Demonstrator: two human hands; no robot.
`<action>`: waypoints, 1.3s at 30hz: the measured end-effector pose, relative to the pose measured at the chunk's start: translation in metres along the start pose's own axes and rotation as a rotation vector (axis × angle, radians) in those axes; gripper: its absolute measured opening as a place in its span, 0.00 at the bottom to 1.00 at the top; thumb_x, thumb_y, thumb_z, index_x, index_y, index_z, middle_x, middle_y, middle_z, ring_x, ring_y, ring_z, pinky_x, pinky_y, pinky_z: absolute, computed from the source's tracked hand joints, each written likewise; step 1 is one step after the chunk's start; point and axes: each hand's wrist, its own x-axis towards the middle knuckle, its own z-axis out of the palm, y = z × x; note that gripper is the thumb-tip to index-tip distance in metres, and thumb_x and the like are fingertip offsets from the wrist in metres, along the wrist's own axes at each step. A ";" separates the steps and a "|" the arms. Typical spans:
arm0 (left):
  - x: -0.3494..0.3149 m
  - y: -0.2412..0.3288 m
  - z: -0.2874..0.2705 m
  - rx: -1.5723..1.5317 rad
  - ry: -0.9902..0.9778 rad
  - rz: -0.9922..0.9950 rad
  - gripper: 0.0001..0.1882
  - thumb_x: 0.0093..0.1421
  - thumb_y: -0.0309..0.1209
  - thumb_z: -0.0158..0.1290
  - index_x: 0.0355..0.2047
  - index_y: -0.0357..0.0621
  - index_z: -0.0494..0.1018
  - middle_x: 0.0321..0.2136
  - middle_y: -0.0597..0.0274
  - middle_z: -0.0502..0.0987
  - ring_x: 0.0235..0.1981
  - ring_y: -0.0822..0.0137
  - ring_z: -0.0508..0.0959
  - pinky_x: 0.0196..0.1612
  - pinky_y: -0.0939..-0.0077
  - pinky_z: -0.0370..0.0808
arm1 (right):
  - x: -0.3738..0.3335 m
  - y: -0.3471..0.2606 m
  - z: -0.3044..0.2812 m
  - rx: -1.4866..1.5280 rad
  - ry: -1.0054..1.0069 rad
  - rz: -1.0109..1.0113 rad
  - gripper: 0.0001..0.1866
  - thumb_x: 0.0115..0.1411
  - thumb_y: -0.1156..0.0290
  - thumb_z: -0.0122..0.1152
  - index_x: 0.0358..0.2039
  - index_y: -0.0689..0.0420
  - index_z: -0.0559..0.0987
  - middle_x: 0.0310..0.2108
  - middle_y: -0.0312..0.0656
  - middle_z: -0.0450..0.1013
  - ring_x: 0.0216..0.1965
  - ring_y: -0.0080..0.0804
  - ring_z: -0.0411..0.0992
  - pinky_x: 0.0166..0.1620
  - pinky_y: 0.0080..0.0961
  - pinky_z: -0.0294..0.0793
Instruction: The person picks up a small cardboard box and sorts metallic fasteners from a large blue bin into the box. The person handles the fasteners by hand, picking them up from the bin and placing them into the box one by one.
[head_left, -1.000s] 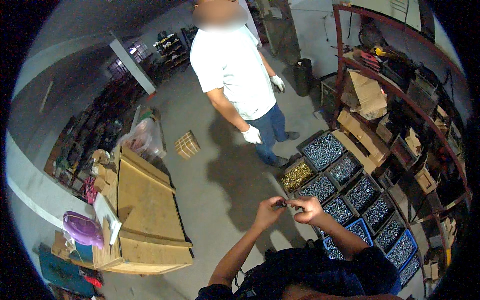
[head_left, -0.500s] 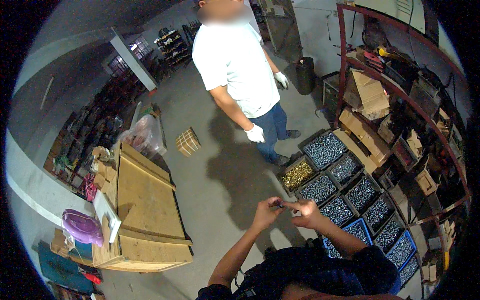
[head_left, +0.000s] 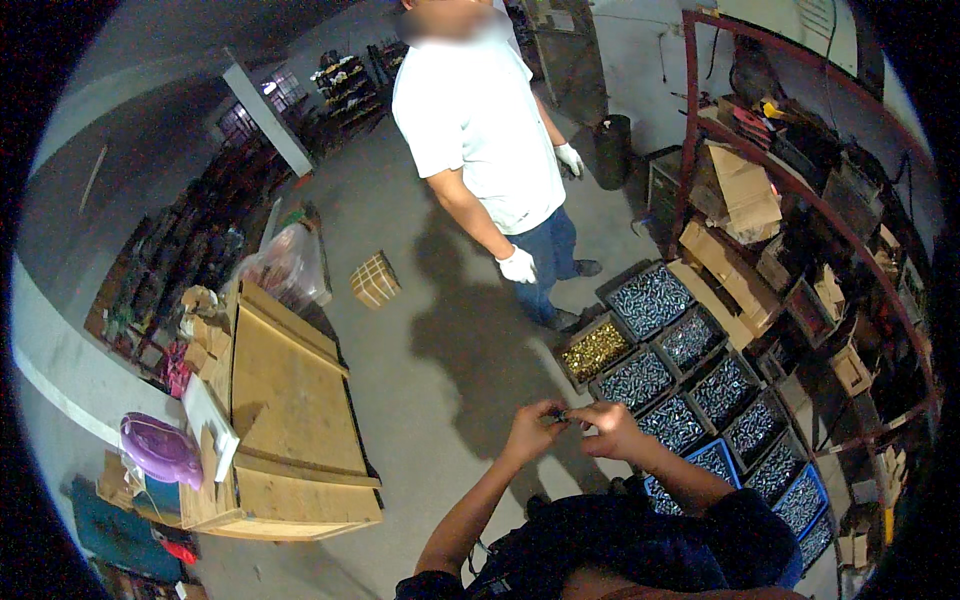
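In our left grip (head_left: 532,430) we pinch a small dark piece (head_left: 557,414) between thumb and fingers, held out in front of the body; it is too small for us to name its material. The right grip (head_left: 612,432) meets it from the other side with fingers extended — we cannot tell whether they clasp it or only touch it.

Beyond and below the right forearm (head_left: 685,478), bins (head_left: 716,320) stand packed together on the floor (head_left: 420,400), full of small, shiny, silver-grey pieces. Most are dark; a few have smooth blue rims (head_left: 731,455). One dark bin, near the co-worker's feet, holds gold-coloured pieces (head_left: 594,352) instead.

To the right we see a reddish-brown metal rack (head_left: 689,130), with creased cardboard (head_left: 745,190) and open boxes about it.

To the left sits a big wooden crate (head_left: 290,390), its flat panels crossed by raised battens. A glossy purple basin (head_left: 160,449) and a white slab (head_left: 213,430) lie along its left side — crumpled clear plastic (head_left: 290,265) lies past its far end. A squarish carton (head_left: 374,279), banded with pale strips, rests on the floor between crate and co-worker (head_left: 485,150), who wears white gloves (head_left: 518,266).
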 end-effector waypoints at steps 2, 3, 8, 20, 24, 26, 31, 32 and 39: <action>-0.003 -0.001 -0.002 -0.018 0.002 -0.026 0.13 0.46 0.25 0.59 0.34 0.39 0.74 0.31 0.56 0.78 0.34 0.64 0.78 0.39 0.73 0.73 | 0.000 0.003 0.003 0.001 -0.014 -0.031 0.31 0.32 0.62 0.63 0.43 0.52 0.74 0.29 0.49 0.73 0.29 0.47 0.73 0.33 0.38 0.74; -0.004 0.000 -0.003 -0.029 0.003 -0.034 0.14 0.45 0.25 0.59 0.35 0.39 0.74 0.31 0.54 0.78 0.35 0.62 0.78 0.39 0.72 0.72 | 0.000 0.008 0.006 -0.021 -0.035 -0.041 0.31 0.32 0.62 0.63 0.43 0.53 0.74 0.29 0.49 0.73 0.29 0.47 0.73 0.33 0.38 0.74; -0.013 -0.004 -0.010 0.029 0.066 -0.045 0.15 0.46 0.27 0.59 0.35 0.38 0.73 0.31 0.54 0.77 0.35 0.61 0.78 0.39 0.71 0.72 | 0.006 0.005 0.010 0.007 -0.041 -0.033 0.33 0.32 0.62 0.62 0.46 0.50 0.73 0.29 0.48 0.73 0.29 0.46 0.72 0.33 0.38 0.73; -0.029 0.005 -0.023 -0.040 0.128 -0.164 0.14 0.46 0.24 0.60 0.35 0.37 0.73 0.31 0.60 0.77 0.35 0.69 0.78 0.38 0.76 0.74 | 0.011 -0.010 0.021 -0.077 -0.212 0.062 0.37 0.36 0.63 0.60 0.53 0.42 0.67 0.32 0.46 0.73 0.31 0.44 0.72 0.35 0.38 0.71; -0.032 -0.011 -0.019 -0.174 0.175 -0.144 0.14 0.44 0.27 0.62 0.33 0.39 0.75 0.29 0.61 0.78 0.32 0.71 0.78 0.38 0.76 0.74 | 0.011 -0.015 0.023 -0.080 -0.111 -0.009 0.35 0.35 0.64 0.61 0.51 0.43 0.70 0.25 0.44 0.73 0.26 0.39 0.73 0.30 0.33 0.73; -0.033 -0.011 -0.020 -0.133 0.160 -0.164 0.14 0.44 0.26 0.62 0.33 0.39 0.75 0.30 0.61 0.78 0.32 0.71 0.78 0.39 0.77 0.74 | 0.010 -0.015 0.023 -0.062 -0.161 0.031 0.36 0.36 0.63 0.60 0.53 0.43 0.68 0.27 0.46 0.72 0.28 0.43 0.72 0.32 0.37 0.71; -0.029 -0.008 -0.018 -0.095 0.154 -0.151 0.13 0.46 0.24 0.60 0.34 0.36 0.74 0.30 0.60 0.77 0.34 0.70 0.77 0.38 0.77 0.73 | 0.005 -0.013 0.022 -0.143 -0.169 0.055 0.35 0.35 0.64 0.61 0.51 0.42 0.70 0.26 0.44 0.73 0.27 0.41 0.73 0.30 0.34 0.73; -0.029 -0.003 -0.019 -0.074 0.157 -0.153 0.13 0.46 0.24 0.60 0.34 0.36 0.74 0.30 0.60 0.77 0.34 0.71 0.77 0.38 0.77 0.73 | 0.005 -0.014 0.022 -0.139 -0.172 0.060 0.35 0.35 0.64 0.61 0.51 0.43 0.70 0.26 0.44 0.73 0.27 0.41 0.73 0.30 0.34 0.72; -0.030 -0.002 -0.019 -0.077 0.199 -0.129 0.12 0.45 0.24 0.60 0.33 0.37 0.74 0.28 0.61 0.77 0.32 0.71 0.77 0.37 0.78 0.73 | 0.007 -0.005 0.032 -0.031 -0.177 0.049 0.36 0.35 0.64 0.61 0.52 0.43 0.69 0.29 0.44 0.73 0.29 0.42 0.73 0.32 0.34 0.72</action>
